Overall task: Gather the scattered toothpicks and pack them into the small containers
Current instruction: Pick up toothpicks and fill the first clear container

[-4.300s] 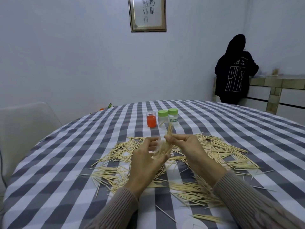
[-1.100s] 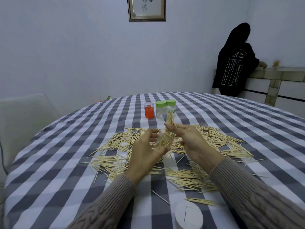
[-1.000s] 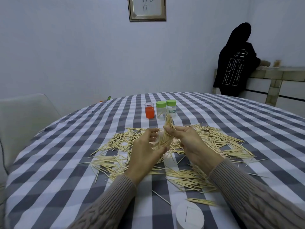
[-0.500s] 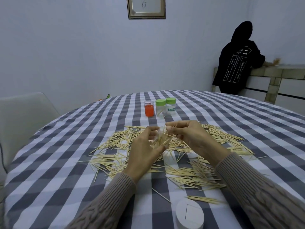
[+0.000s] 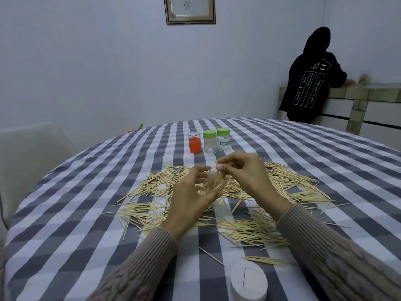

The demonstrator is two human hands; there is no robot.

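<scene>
Toothpicks, thin pale wooden ones (image 5: 249,229), lie scattered in a wide heap across the grey-and-white checked tablecloth (image 5: 76,213) at the middle of the frame. Above the heap, the left hand (image 5: 191,196) curls its fingers round a small clear container (image 5: 213,183) bristling with a bundle of toothpicks. The right hand (image 5: 243,172) pinches a few sticks between thumb and forefinger just over that bundle. Toward the upper middle stand three small jars close together: a clear one holding something orange (image 5: 194,142), a green-lidded clear one (image 5: 209,141) with a few toothpicks inside, and a second green-lidded jar (image 5: 223,139) with a label, its contents unclear. A white oval lid (image 5: 248,283) sits at the bottom edge.
</scene>
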